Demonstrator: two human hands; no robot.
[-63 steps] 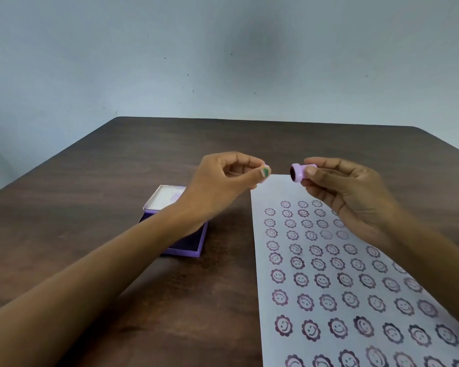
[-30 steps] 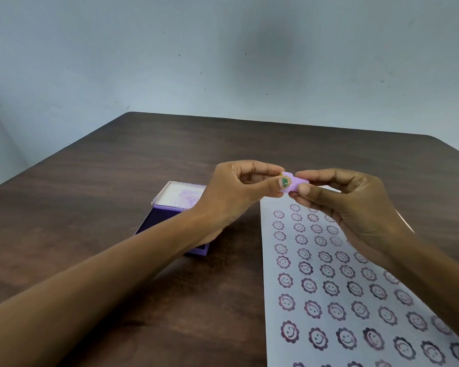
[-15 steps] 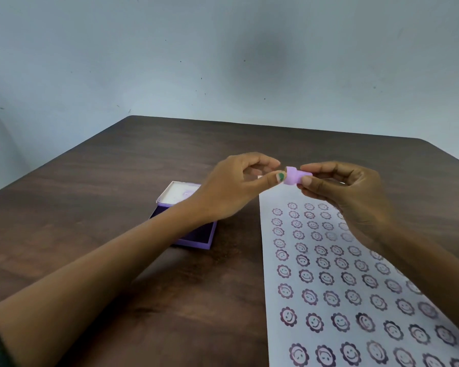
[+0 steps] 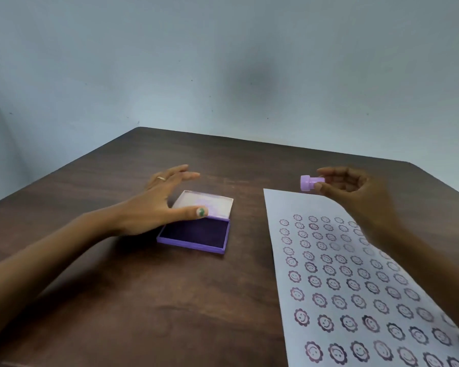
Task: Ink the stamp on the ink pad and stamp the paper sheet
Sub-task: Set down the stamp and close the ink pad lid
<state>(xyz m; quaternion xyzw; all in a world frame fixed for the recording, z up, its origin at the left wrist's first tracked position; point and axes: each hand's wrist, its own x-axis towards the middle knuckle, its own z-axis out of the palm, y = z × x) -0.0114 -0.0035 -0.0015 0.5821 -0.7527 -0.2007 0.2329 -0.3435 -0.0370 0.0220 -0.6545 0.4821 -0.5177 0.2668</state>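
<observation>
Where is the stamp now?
The stamp is held in the air by the right hand, above the paper's far edge, right of the ink pad.

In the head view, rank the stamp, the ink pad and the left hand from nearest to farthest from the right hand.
1. Stamp: held in the right hand's grip, sticking out to its left.
2. Ink pad: open on the table, left of the paper sheet.
3. Left hand: open, at the pad's far left side.

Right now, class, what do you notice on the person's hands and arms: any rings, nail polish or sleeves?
The left hand wears a thin ring, and its thumbnail has green polish. Both forearms are bare, no sleeves showing. The right hand shows no ring or polish.
</observation>
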